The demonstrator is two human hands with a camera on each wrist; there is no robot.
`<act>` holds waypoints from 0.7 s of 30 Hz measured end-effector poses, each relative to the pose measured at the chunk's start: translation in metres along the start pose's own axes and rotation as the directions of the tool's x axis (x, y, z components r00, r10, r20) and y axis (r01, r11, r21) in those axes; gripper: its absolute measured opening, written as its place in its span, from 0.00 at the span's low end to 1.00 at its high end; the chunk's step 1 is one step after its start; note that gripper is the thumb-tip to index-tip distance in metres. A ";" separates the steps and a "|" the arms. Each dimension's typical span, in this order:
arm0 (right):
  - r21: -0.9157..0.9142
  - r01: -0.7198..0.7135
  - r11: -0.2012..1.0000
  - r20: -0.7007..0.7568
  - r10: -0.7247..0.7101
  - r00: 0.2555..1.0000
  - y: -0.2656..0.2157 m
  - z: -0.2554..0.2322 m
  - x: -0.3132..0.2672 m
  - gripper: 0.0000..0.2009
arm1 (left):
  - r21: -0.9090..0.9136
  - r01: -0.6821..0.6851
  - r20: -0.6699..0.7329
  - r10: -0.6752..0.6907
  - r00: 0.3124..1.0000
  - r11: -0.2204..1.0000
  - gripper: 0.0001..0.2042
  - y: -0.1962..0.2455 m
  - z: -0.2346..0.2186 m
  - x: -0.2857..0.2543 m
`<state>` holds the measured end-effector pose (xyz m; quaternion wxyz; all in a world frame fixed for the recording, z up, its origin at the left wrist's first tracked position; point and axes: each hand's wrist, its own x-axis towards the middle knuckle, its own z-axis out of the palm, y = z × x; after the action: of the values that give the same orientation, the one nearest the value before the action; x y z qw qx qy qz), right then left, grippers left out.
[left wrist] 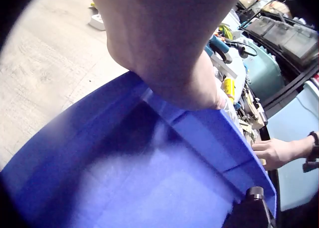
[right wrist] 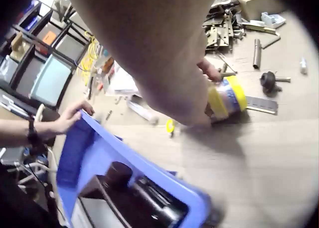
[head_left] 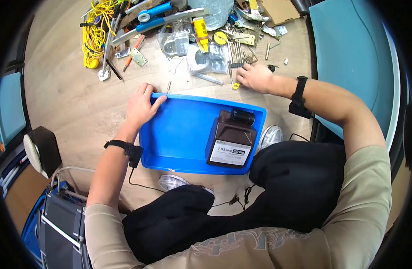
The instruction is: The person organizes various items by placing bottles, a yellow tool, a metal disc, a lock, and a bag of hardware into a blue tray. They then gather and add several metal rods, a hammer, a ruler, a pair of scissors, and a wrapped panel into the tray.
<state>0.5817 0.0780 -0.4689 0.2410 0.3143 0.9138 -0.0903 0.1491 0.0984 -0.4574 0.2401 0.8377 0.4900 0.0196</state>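
A blue bin [head_left: 179, 130] is on the floor between the person's feet. The left hand [head_left: 142, 105] grips its far left corner, thumb over the rim. A dark brown bottle [head_left: 235, 139] with a white label and a black cylinder [head_left: 242, 117] are at the bin's right side. Beyond the bin, the right hand [head_left: 256, 78] is low over the floor. In the right wrist view its fingers curl round a yellow-ended cylindrical container [right wrist: 230, 99]; the head view does not show this container clearly. A small yellow ring-shaped piece [head_left: 236, 86] lies by this hand.
Tools, hinges and packets are heaped at the far side, with a yellow bottle [head_left: 200, 31], blue-handled saw [head_left: 159, 21] and yellow cord [head_left: 94, 42]. A clear tube [head_left: 209, 79] lies before the heap. A folded chair [head_left: 62, 219] stands at left; a light-blue panel [head_left: 349, 58] is at right.
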 end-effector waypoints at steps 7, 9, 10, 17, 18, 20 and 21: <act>0.632 0.174 0.755 0.105 -0.306 0.946 -0.048 -0.123 0.013 0.24 | -0.038 0.023 0.000 -0.023 1.000 0.999 0.24 0.000 0.002 0.000; 0.607 0.433 0.667 -0.153 -0.437 0.887 -0.083 -0.110 0.015 0.21 | -0.076 -0.015 -0.034 0.013 0.999 0.997 0.21 -0.001 0.003 0.000; 0.374 0.515 0.771 -0.178 -0.486 0.856 -0.103 -0.105 0.019 0.17 | -0.089 -0.017 -0.041 0.014 0.999 0.996 0.21 0.001 0.002 0.000; 0.245 0.656 0.714 -0.274 -0.598 0.753 -0.134 -0.061 0.054 0.09 | -0.142 0.003 -0.081 -0.015 0.997 0.990 0.19 -0.001 0.007 -0.002; 0.318 0.681 0.660 -0.284 -0.619 0.732 -0.128 -0.062 0.057 0.09 | -0.130 0.008 -0.074 -0.018 0.997 0.991 0.18 0.001 0.006 -0.003; 0.317 0.660 0.682 -0.345 -0.565 0.749 -0.095 -0.065 0.065 0.08 | -0.110 -0.007 -0.088 -0.003 0.996 0.994 0.17 0.003 0.002 0.002; 0.330 0.642 0.692 -0.405 -0.510 0.759 -0.073 -0.071 0.069 0.07 | -0.105 0.004 -0.105 -0.016 0.994 0.994 0.17 0.004 0.003 0.001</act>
<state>0.4619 0.0798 -0.4411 -0.0121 0.0647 0.9435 -0.3249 0.1540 0.0968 -0.4583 0.2575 0.8194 0.5045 0.0882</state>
